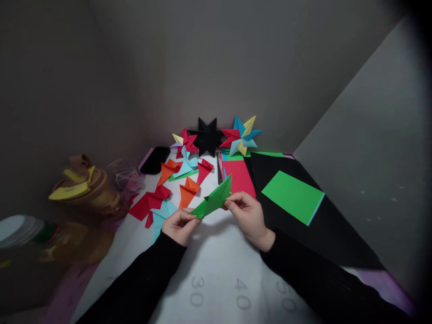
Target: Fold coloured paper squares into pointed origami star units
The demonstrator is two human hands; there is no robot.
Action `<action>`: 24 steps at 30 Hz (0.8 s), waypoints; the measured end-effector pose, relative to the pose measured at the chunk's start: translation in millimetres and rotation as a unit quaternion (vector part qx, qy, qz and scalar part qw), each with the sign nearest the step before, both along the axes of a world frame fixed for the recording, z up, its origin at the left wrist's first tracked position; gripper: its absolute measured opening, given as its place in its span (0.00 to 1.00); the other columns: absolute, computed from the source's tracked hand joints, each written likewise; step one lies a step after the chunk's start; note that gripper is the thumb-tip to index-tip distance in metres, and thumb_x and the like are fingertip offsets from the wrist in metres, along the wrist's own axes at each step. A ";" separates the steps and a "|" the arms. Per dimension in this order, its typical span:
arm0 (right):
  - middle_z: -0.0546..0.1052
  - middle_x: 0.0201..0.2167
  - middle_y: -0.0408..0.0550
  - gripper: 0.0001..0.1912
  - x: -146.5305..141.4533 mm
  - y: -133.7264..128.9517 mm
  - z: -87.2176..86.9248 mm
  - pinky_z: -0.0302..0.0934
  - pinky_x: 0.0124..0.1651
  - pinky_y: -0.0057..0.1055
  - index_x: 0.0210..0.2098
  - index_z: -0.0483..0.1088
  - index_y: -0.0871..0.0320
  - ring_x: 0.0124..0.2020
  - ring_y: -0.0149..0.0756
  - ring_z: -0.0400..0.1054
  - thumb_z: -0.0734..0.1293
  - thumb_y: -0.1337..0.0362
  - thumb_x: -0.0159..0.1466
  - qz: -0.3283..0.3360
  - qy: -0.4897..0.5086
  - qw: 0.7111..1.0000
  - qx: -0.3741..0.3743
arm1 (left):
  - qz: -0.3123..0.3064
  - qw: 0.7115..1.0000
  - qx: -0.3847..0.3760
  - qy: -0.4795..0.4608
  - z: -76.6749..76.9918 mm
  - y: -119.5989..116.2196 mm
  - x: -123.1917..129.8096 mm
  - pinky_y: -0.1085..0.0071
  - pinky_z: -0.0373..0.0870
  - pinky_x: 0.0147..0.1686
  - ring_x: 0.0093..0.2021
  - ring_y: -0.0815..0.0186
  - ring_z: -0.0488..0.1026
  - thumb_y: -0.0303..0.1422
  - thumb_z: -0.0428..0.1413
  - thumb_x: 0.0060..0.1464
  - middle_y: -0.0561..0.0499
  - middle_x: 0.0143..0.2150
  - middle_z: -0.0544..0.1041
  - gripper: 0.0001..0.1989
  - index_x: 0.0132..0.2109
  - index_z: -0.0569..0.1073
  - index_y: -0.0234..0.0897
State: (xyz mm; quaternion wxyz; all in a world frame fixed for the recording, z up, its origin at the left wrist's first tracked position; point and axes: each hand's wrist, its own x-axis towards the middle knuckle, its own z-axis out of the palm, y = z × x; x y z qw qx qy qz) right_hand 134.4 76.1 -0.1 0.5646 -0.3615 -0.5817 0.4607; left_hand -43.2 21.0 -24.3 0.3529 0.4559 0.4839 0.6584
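Observation:
A folded green origami piece [214, 200] is held up between my two hands, above the white mat. My left hand [182, 224] pinches its lower left end between thumb and fingers. On the other side, my right hand [248, 216] grips the piece's right edge, thumb toward me. The piece is long and pointed, with one tip rising to the upper right. Just beyond it lie an orange folded piece [189, 191] and a red folded piece [204, 169]. Light blue folded paper [162, 217] is partly hidden behind my left hand.
Paper stars, including a black one [208, 137] and a multicolored one [241, 136], lean on the back wall. Green sheets [293, 197] lie on black paper [337, 238] at right. A phone [155, 160], a pot [91, 189] and a jar [23, 230] are at left.

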 end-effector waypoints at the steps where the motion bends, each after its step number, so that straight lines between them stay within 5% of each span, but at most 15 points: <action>1: 0.73 0.22 0.41 0.05 -1.5 0.6 -0.1 0.66 0.28 0.30 0.28 0.66 0.56 0.24 0.32 0.70 0.68 0.65 0.55 -0.005 0.017 1.000 -0.007 | -0.001 1.000 -0.003 -0.004 -1.3 -0.6 1.6 0.71 0.72 0.29 0.28 0.66 0.75 0.31 0.63 0.39 0.49 0.29 0.77 0.08 0.23 0.71 0.35; 7: 0.68 0.22 0.34 0.16 -3.8 5.8 -1.9 0.66 0.27 0.28 0.30 0.55 0.53 0.22 0.28 0.69 0.70 0.66 0.54 -0.026 0.098 0.994 -0.044 | 0.021 1.000 -0.019 0.006 -2.1 -5.7 9.2 0.71 0.74 0.34 0.34 0.65 0.76 0.31 0.62 0.41 0.47 0.35 0.78 0.09 0.30 0.70 0.35; 13: 0.68 0.24 0.34 0.15 -2.0 3.8 -2.7 0.66 0.28 0.27 0.31 0.55 0.53 0.23 0.28 0.69 0.69 0.68 0.54 -0.022 0.097 0.994 -0.039 | 0.000 0.999 -0.004 -0.045 3.8 -7.8 13.0 0.74 0.72 0.35 0.41 0.65 0.75 0.27 0.62 0.39 0.47 0.41 0.77 0.22 0.41 0.62 0.41; 19: 0.69 0.24 0.35 0.15 -6.0 -4.0 -3.8 0.65 0.27 0.26 0.31 0.56 0.53 0.22 0.28 0.70 0.69 0.68 0.55 -0.014 0.077 0.996 -0.041 | -0.019 0.999 0.002 0.051 3.7 -11.4 10.9 0.66 0.71 0.41 0.46 0.61 0.73 0.29 0.63 0.39 0.45 0.43 0.76 0.27 0.47 0.63 0.40; 24: 0.68 0.25 0.37 0.13 -10.4 -11.8 -9.3 0.65 0.28 0.28 0.31 0.56 0.54 0.25 0.30 0.71 0.68 0.68 0.56 -0.004 0.027 1.000 -0.010 | 0.002 0.988 -0.040 0.149 9.1 -10.7 7.2 0.55 0.61 0.51 0.52 0.55 0.68 0.32 0.67 0.31 0.42 0.50 0.72 0.44 0.57 0.56 0.41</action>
